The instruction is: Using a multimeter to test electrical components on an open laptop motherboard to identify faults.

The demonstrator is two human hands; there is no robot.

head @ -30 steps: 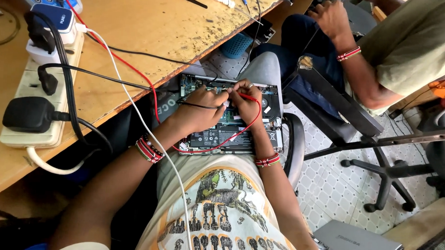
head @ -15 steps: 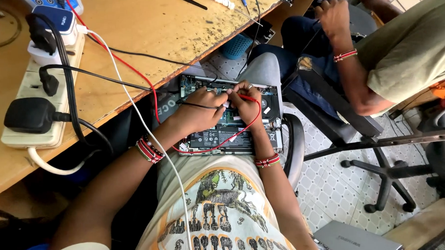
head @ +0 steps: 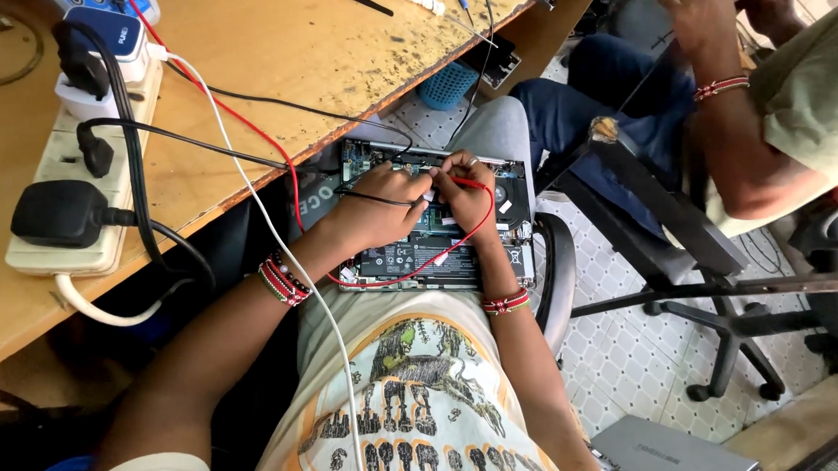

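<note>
Laptop (head: 409, 254) opened up, bottom cover off, sitting on lap right at desk (head: 286, 54) edge. Left hand (head: 378, 211) closed around black probe (head: 383, 199), tip down on board. Right hand (head: 467, 195) pinching red probe (head: 472, 183) — red lead (head: 437, 259) loops over battery area and runs up across desk. Power strip (head: 77, 177) with black plug at left. Another person's hand (head: 700, 22) top right, office chair (head: 679, 245) between — second closed laptop (head: 676, 458) bottom right.

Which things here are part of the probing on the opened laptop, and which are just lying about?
In use: opened laptop, red probe lead in right hand, black probe lead in left hand.
Lying about: power strip, closed laptop, blue basket.
</note>
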